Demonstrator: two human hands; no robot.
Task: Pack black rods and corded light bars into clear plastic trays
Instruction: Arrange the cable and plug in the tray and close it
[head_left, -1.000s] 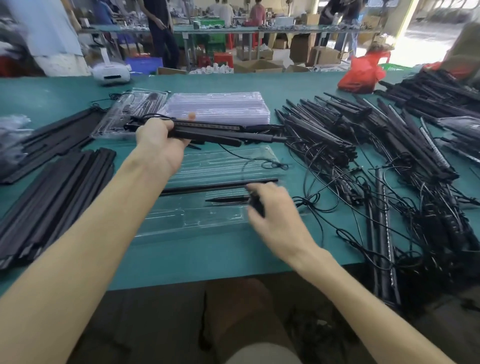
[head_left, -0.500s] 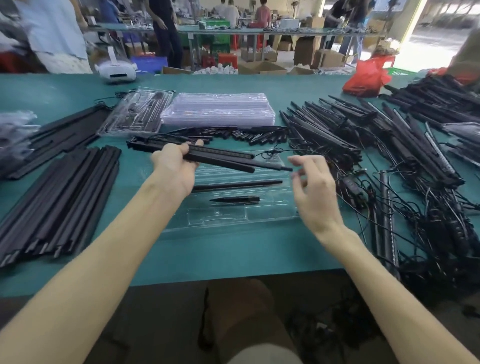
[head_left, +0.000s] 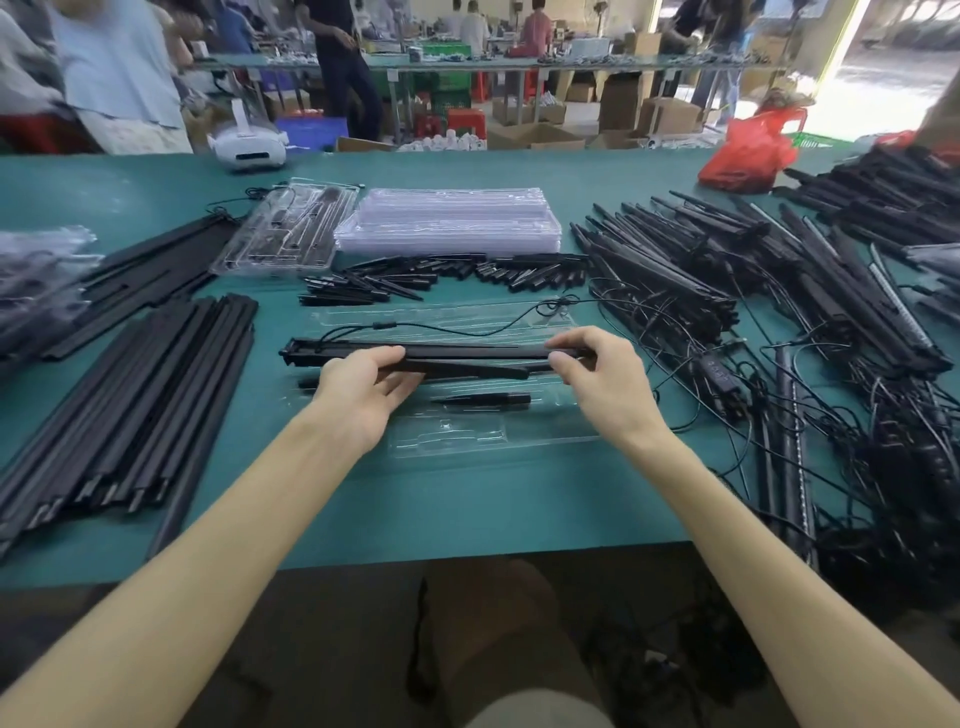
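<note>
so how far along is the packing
Done: one filled tray at back left, and a short pin in the open tray. In hand: left hand and right hand hold a light bar over that tray. Left: the tray stack, rod pile and bar heap are large.

Bright, even light, daylight glaring from the upper right; wide-angle edges bend.
</note>
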